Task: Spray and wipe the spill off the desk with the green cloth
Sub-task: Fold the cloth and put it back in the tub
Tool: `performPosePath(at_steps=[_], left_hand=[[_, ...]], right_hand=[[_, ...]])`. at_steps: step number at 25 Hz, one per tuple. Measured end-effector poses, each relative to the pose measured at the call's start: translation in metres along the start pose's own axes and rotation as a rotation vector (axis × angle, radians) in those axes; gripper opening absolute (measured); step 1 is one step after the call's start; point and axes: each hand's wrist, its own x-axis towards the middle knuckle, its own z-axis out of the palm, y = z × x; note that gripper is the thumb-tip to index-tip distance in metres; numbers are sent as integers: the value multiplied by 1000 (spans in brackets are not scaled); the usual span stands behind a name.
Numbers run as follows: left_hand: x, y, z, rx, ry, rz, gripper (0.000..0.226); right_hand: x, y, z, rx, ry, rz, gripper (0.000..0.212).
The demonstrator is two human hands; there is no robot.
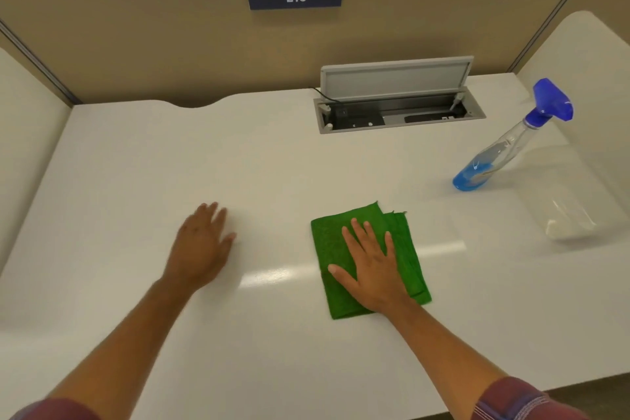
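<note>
The folded green cloth is pressed flat on the white desk by the right hand, fingers spread. The left hand is laid open beside it, blurred. The clear spray bottle with blue liquid is stood far right.

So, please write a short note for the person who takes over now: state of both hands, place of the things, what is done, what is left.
Left hand: empty, flat, blurred, low over the desk, left of the cloth.
Right hand: open, palm pressed flat on the folded green cloth, near the front middle.
Spray bottle: standing at the far right, untouched, a little blue liquid in it.
Cable box at the back: lid open.
Done: cloth is down on the desk; no spill is visible around it.
Left: I cannot tell if spraying happened. Check under the cloth, spray if needed, finish wiping.
</note>
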Motion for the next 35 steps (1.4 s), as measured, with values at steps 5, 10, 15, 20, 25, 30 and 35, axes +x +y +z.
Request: performPosePath(at_steps=[5, 10, 15, 20, 25, 30, 35], left_hand=[[-25, 126, 38, -121, 47, 247, 59], [-34, 186, 72, -20, -66, 299, 71], [-34, 192, 86, 3, -89, 238, 73], [-31, 193, 84, -141, -57, 171, 59], [-22, 204, 71, -208, 52, 172, 14], [-31, 190, 30, -567, 10, 154, 5], [-31, 186, -20, -1084, -141, -88, 15]], right_hand=[[-16, 41, -27, 147, 265, -1, 56], [-24, 84, -43, 58, 213, -151, 49], [-14, 98, -52, -97, -47, -212, 64], [-2, 106, -57, -65, -38, -200, 54], [-5, 105, -62, 20, 8, -147, 25], [-19, 103, -97, 448, 28, -43, 12], [-24, 73, -146, 900, 80, 115, 16]])
